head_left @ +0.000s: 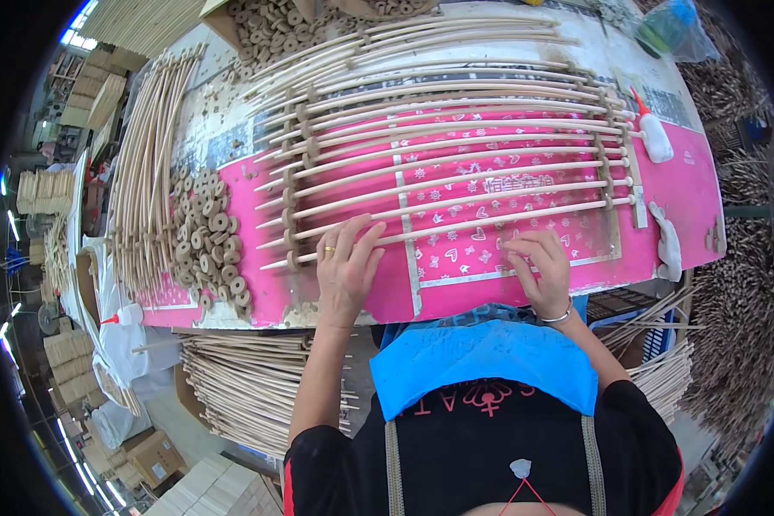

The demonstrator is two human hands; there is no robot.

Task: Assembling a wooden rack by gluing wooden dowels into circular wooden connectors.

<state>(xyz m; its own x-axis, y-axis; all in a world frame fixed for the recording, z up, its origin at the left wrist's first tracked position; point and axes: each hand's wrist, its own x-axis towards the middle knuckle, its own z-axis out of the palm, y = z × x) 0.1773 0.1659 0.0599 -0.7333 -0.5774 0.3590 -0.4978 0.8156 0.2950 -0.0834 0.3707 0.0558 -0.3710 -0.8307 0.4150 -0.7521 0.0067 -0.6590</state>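
Observation:
Pale wooden rods (490,221) lie side by side across a pink printed cover, with brown rings (291,225) around them near their left ends and more toward the right. My left hand (346,267) is at the nearest rod, its bent fingers closed around it a little to the right of the left-hand rings. Just in front of that same rod is my right hand (542,273), with curved fingers and the thumb apart. Nothing shows between them.
Loose brown rings (206,228) lie in a heap at the left, beside a stack of ringed rods (150,163). A white glue bottle (655,138) with a red tip lies at the right, above a crumpled white cloth (667,245). More rods (249,378) are stacked below the table edge.

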